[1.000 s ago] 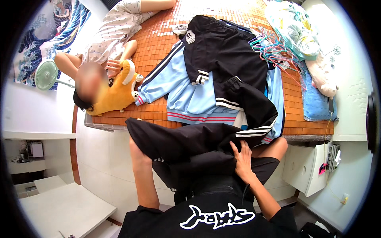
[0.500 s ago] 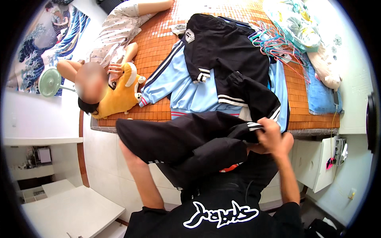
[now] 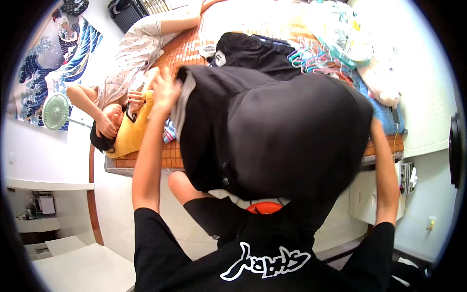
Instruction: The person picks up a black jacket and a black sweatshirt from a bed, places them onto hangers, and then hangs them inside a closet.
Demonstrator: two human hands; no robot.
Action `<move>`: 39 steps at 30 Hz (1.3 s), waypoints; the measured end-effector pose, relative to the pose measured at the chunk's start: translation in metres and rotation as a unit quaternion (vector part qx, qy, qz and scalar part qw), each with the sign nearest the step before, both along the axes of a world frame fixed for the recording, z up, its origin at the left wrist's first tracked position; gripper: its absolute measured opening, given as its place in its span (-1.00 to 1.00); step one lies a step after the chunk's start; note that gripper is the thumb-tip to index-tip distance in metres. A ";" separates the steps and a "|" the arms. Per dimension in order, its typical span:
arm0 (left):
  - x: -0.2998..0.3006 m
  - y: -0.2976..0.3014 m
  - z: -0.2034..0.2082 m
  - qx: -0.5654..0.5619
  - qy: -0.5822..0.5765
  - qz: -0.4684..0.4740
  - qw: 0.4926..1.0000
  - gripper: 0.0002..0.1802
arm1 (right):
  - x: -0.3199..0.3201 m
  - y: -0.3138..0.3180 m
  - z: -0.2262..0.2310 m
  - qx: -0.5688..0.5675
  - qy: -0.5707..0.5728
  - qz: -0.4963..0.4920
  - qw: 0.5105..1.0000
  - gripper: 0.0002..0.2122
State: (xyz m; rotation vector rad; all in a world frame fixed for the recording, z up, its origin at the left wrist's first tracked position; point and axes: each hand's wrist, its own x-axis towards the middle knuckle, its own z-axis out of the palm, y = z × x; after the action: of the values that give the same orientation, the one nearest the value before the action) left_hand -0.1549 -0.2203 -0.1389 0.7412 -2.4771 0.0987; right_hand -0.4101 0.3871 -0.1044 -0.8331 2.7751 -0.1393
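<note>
A large black garment (image 3: 292, 131) with a grey edge at its left side is spread and billowing in front of me, above the near part of the bed. My left hand (image 3: 165, 92), slightly blurred, pinches its upper left edge. At the garment's right edge is my right hand (image 3: 376, 127), its fingers mostly hidden behind the cloth it grips. Beyond lie black trousers or a similar black piece (image 3: 258, 53) with a white badge. A bit of light blue cloth (image 3: 169, 131) shows beside the black garment; the rest is covered.
The bed has a brown tile mat (image 3: 187, 51). At left a person (image 3: 129, 58) lies by a yellow plush pillow (image 3: 129, 138), holding a phone. Coloured hangers (image 3: 323, 63) and a blue pillow (image 3: 384, 114) are at right. A green fan (image 3: 56, 112) stands left; something red (image 3: 264, 208) is below.
The black garment has been lifted off my lap and spread wide. My left hand rose up and left; my right hand moved out to the right and up.
</note>
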 end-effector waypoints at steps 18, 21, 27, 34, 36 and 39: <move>0.042 0.148 -0.113 0.144 -0.072 -0.166 0.973 -0.36 | 0.089 -0.012 -0.155 -0.139 0.031 -0.128 0.981 -0.13; 0.049 0.115 -0.120 0.236 -0.080 -0.042 0.967 -0.73 | 0.087 -0.036 -0.145 -0.047 -0.048 -0.162 0.985 -0.16; 0.075 0.060 -0.100 0.625 0.180 -0.033 0.759 -0.74 | 0.062 -0.004 -0.124 -0.353 -0.351 -0.228 0.837 -0.57; 0.217 0.065 0.034 0.332 -0.106 0.039 0.936 -0.78 | 0.141 0.060 0.006 -0.325 -0.423 -0.167 0.830 -0.65; 0.233 0.066 0.010 0.223 -0.221 0.001 0.949 -0.63 | 0.133 0.085 -0.038 -0.140 -0.385 -0.123 0.904 -0.67; 0.206 0.128 -0.018 0.172 -0.255 -0.144 0.941 -0.25 | 0.164 0.039 -0.078 -0.120 -0.268 -0.050 0.955 -0.60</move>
State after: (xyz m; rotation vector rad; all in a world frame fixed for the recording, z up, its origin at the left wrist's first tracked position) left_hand 0.0512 -0.0921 -0.1571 0.5239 -3.1237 -0.2964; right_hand -0.2465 0.4260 -0.1820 -0.5911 2.3076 -0.6312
